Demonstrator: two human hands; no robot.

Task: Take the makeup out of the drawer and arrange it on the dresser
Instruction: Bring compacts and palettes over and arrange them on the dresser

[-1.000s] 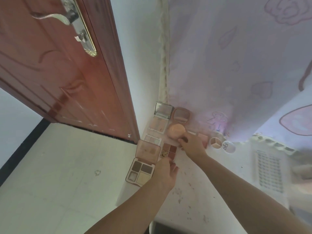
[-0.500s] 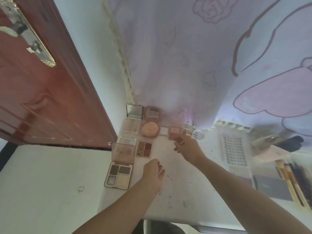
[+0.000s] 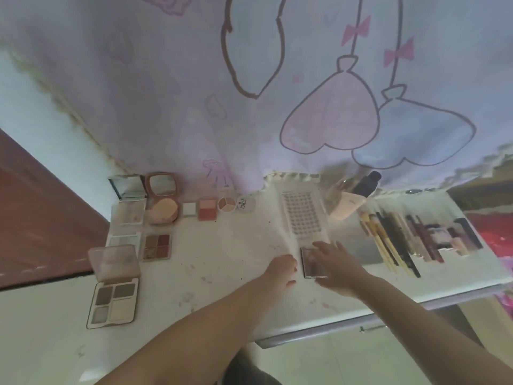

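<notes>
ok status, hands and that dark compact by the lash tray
Right hand open, fingers on dark compact. Left hand beside it, empty. Nothing in the way.

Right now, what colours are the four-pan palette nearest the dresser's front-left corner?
Two grey-brown, one grey, one cream in the four-pan palette, head view.

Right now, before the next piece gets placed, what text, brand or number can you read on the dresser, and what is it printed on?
"bibi", as best it reads, turned sideways: on the round clear lid at the right end of the back row.
Pale tube beside the dark-capped bottle: a small mark, too blurred to read.
Lash tray: rows of dots only, no legible text.
Palettes, brushes: no readable print.
</notes>
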